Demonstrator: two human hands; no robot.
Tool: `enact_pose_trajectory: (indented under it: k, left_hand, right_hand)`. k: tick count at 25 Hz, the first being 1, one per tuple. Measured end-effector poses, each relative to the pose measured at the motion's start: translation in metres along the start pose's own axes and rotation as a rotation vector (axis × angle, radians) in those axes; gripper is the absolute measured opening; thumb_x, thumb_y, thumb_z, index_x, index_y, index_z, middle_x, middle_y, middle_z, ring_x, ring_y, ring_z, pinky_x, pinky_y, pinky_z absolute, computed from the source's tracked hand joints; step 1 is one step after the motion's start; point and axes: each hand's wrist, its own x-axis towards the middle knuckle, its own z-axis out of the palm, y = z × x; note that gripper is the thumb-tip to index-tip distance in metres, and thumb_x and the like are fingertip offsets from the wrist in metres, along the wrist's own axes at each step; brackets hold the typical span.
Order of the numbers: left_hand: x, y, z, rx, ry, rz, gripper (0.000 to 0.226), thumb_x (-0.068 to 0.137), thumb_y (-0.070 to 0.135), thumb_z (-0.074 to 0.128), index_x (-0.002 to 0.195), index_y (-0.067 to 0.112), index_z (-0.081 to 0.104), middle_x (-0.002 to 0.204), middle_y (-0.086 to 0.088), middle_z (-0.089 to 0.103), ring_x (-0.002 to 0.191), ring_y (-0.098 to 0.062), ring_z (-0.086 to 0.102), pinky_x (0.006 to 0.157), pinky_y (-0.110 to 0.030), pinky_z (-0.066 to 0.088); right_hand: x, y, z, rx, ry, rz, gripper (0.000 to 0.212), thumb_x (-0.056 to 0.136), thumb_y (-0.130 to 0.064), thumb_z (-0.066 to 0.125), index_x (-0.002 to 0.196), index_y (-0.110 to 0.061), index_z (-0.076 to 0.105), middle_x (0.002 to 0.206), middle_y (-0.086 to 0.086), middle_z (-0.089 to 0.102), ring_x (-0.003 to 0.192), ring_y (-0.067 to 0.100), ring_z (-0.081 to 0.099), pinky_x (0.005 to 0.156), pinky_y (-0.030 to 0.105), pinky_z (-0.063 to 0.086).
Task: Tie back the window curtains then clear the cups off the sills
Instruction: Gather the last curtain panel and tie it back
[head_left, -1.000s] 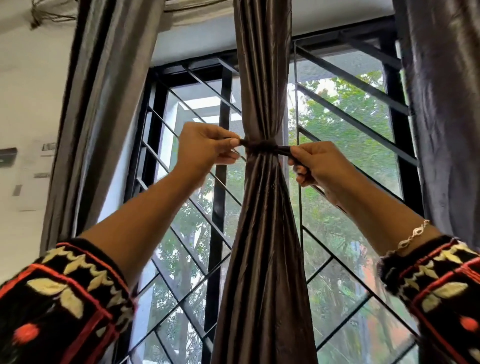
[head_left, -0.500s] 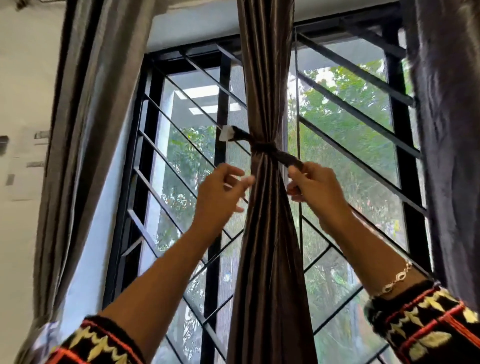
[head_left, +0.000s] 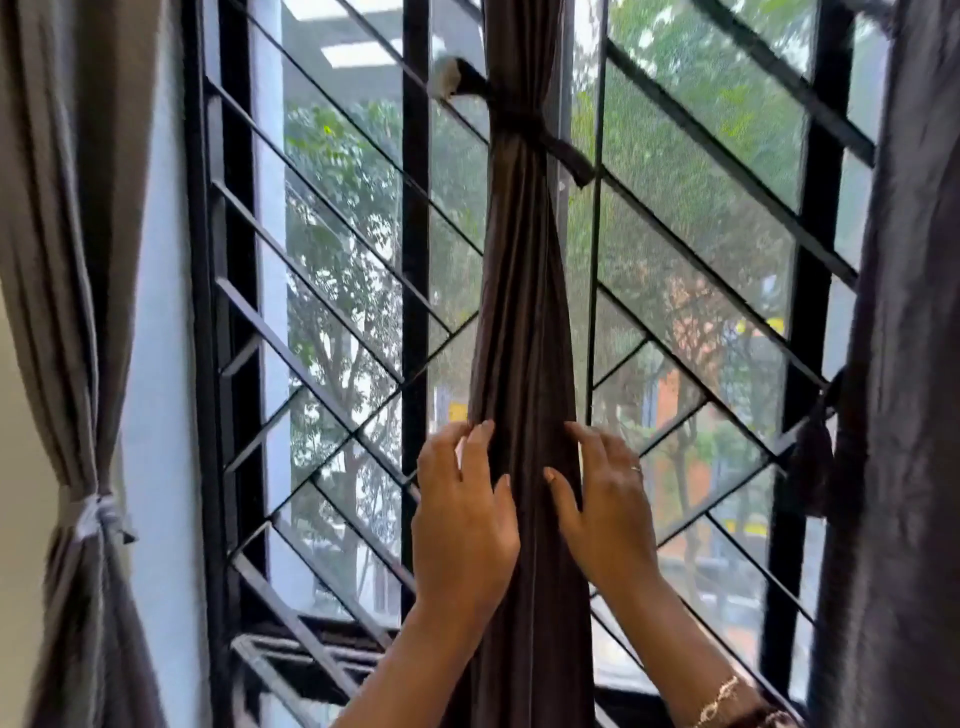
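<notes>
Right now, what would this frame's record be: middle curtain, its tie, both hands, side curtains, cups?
middle curtain: bunched, hanging before the grille
tie: wrapped round it, above both hands, ends sticking out
left hand: open, fingers on the curtain's left edge
right hand: open, fingers on its right edge
left curtain: tied with a pale band
right curtain: cannot tell if tied
cups: none in view

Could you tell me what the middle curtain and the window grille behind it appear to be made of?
Middle curtain: likely a satin-like synthetic fabric, brown, with a soft sheen along its pleats. Window grille: apparently metal painted black, judging by its thin, straight, rigid bars.
</notes>
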Motion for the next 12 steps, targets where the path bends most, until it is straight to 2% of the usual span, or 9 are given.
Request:
enact_pose_trajectory:
  k: [2,5,8,12]
  left_hand:
    - [-0.033,-0.004,0.005,0.083,-0.039,0.13,0.043,0.084,0.019,0.044,0.126,0.01,0.044,0.135,-0.012,0.041,0.132,-0.028,0.031,0.112,-0.035,0.028]
    - [-0.083,-0.007,0.013,0.139,-0.202,0.281,0.051,0.082,0.014,0.045,0.132,0.008,0.041,0.145,-0.013,0.037,0.138,-0.031,0.022,0.114,-0.044,0.019]
    - [-0.129,-0.011,0.022,0.11,-0.352,0.257,0.052,0.08,0.014,0.042,0.131,0.007,0.041,0.143,-0.017,0.04,0.138,-0.029,0.023,0.114,-0.041,0.016]
    - [-0.188,-0.014,0.03,0.036,-0.483,0.194,0.052,0.078,0.011,0.045,0.13,0.006,0.042,0.142,-0.019,0.04,0.136,-0.029,0.025,0.114,-0.04,0.015]
  right_hand:
    - [-0.032,0.01,0.012,-0.072,-0.027,0.027,0.053,0.081,-0.032,0.052,0.129,-0.009,0.05,0.125,0.012,0.054,0.116,0.03,0.05,0.096,0.038,0.043]
    - [-0.077,0.021,0.022,-0.222,-0.057,0.036,0.06,0.08,-0.036,0.042,0.134,-0.012,0.043,0.134,0.017,0.049,0.124,0.028,0.039,0.098,0.042,0.042]
    - [-0.12,0.032,0.028,-0.362,-0.155,0.052,0.064,0.076,-0.035,0.038,0.137,-0.015,0.036,0.141,0.019,0.042,0.13,0.027,0.03,0.094,0.046,0.044]
    - [-0.175,0.044,0.024,-0.452,-0.307,0.119,0.062,0.077,-0.037,0.038,0.136,-0.017,0.035,0.14,0.018,0.044,0.131,0.031,0.04,0.095,0.047,0.044]
